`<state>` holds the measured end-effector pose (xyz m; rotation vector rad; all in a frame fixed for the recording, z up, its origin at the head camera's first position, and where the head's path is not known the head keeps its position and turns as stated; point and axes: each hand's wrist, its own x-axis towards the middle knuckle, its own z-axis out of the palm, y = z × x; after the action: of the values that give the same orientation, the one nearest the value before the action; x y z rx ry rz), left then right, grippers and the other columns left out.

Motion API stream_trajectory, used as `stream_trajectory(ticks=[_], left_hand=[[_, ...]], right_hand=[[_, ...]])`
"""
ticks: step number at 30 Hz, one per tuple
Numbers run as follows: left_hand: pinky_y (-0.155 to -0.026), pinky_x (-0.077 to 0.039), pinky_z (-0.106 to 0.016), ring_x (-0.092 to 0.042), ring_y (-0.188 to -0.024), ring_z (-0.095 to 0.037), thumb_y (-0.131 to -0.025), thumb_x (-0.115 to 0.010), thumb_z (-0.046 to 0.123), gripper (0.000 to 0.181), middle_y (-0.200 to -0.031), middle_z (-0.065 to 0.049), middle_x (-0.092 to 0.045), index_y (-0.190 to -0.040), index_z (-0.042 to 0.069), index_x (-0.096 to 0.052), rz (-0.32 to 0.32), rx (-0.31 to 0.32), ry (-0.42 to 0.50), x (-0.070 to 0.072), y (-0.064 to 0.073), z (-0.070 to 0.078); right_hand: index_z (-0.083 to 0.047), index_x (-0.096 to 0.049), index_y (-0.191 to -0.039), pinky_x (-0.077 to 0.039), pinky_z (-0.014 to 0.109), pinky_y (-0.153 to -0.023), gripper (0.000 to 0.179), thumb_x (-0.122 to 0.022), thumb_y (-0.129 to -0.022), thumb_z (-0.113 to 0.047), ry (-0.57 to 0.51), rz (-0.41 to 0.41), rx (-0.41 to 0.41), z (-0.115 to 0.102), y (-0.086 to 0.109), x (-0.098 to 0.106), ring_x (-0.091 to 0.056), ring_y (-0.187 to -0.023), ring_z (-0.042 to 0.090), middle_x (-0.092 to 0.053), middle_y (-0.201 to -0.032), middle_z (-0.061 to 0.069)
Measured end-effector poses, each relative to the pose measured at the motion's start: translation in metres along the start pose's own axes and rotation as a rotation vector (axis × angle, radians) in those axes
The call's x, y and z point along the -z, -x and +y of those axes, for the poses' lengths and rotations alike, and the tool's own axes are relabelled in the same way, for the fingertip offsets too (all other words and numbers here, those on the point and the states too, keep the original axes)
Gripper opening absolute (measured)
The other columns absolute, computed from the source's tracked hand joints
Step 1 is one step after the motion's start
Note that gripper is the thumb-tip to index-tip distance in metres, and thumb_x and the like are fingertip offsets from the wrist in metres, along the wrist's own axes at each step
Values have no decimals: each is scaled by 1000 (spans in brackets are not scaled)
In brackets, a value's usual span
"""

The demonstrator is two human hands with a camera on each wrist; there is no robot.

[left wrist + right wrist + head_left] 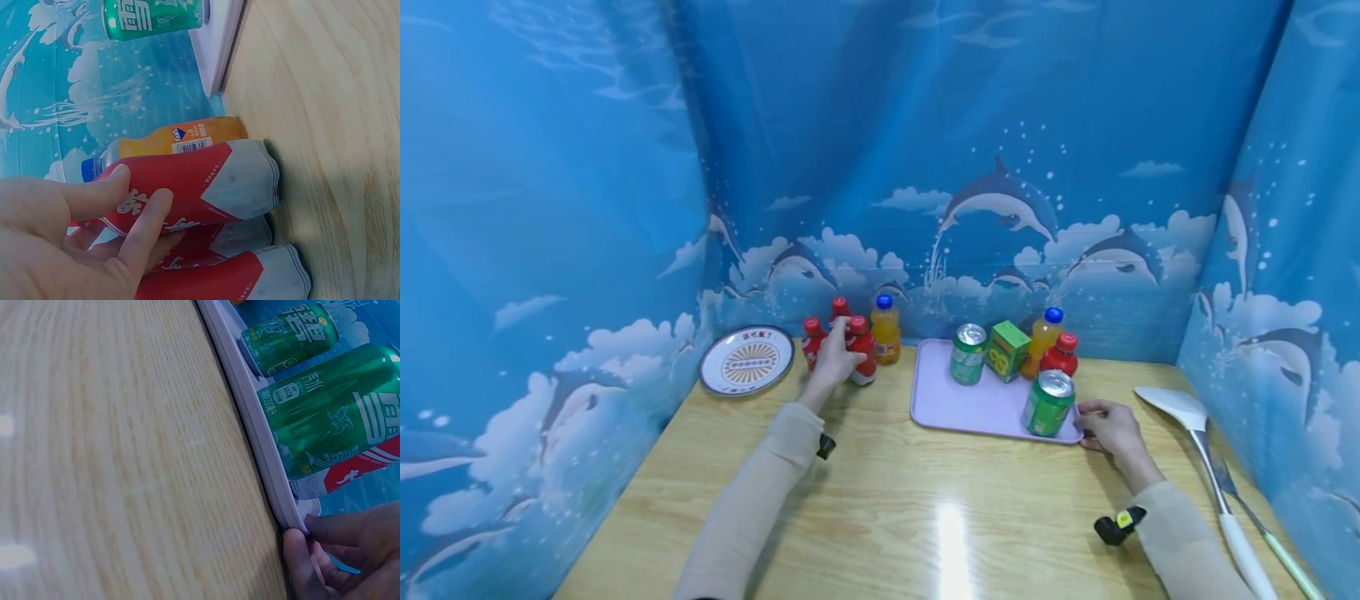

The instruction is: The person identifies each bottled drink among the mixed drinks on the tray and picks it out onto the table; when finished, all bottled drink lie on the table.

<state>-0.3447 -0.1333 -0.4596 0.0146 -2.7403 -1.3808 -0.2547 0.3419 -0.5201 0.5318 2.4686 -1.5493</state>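
Over by the left-hand bottles: left hand [833,360] is clamped on a red bottle [863,354], thumb and index showing on its red label in the left wrist view. Bottle's roughly upright at the tabletop; can't tell if it's lifted even slightly.
Other reds: a second red bottle [810,347] stands just left of that hand, and a third red bottle [839,307] sits behind, mostly hidden by the fingers.
Orange drink, left: an orange bottle [886,335] with a blue cap, upright just right of the gripped one, between it and the tray.
Tray corner: right hand [1111,429] pinches the near right corner of the lilac tray [951,408], which lies on the wooden table [865,517].
On the tray: a green can [967,358] toward the back, a green box [1008,350] right beside it, and a bigger-looking green can [1048,404] up front near the right hand. Behind that one is a red-capped bottle [1059,355].
Orange drink, right: another blue-capped bottle [1043,335] by the box; its base is hidden, so can't tell if it's on the tray.
Far left: a round patterned plate [747,361].
Far right: a spatula [1208,467] and a fork [1247,508], side by side.
Backdrop: blue dolphin curtain [880,100].
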Motion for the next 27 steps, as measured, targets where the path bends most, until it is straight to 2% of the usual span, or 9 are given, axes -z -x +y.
stream_trajectory(ticks=[8, 16, 22, 25, 27], left_hand=[[-115, -52, -54, -59, -139, -36, -94, -75, 1, 63, -150, -18, -59, -146, 15, -42, -5, -5, -71, -1, 3, 4], [-116, -51, -55, -56, -140, -40, -98, -71, 7, 71, -155, -23, -52, -155, 11, -29, -42, 48, -150, 0, 7, 12], [-110, -55, -56, -65, -127, -39, -102, -68, 14, 77, -147, -23, -58, -161, 11, -19, -60, 93, -214, 4, 14, 21], [-108, -55, -58, -68, -122, -40, -103, -68, 21, 80, -148, -23, -59, -163, 10, -17, -32, 77, -262, 10, 19, 32], [-109, -54, -58, -66, -125, -41, -103, -68, 24, 78, -153, -22, -54, -163, 10, -21, 7, 28, -293, 14, 23, 41]], right_hand=[[10, -50, -146, -64, 25, -67, 48, -61, -103, -8, 10, 2, 17, 1, -4, 0, -64, -77, 8, -65, -100, 9], [11, -50, -145, -64, 24, -66, 48, -62, -101, -6, 6, 3, 13, 2, -4, -1, -64, -74, 7, -63, -98, 8], [12, -50, -145, -63, 23, -65, 49, -62, -100, -5, -16, 1, 24, 1, -2, -1, -63, -73, 6, -63, -97, 8], [12, -50, -145, -63, 23, -65, 49, -62, -101, -5, -15, -1, 26, 1, -1, 0, -63, -74, 6, -63, -97, 8], [12, -50, -145, -63, 23, -66, 48, -62, -101, -5, -10, 2, 20, 1, 0, 0, -63, -75, 7, -62, -98, 8]])
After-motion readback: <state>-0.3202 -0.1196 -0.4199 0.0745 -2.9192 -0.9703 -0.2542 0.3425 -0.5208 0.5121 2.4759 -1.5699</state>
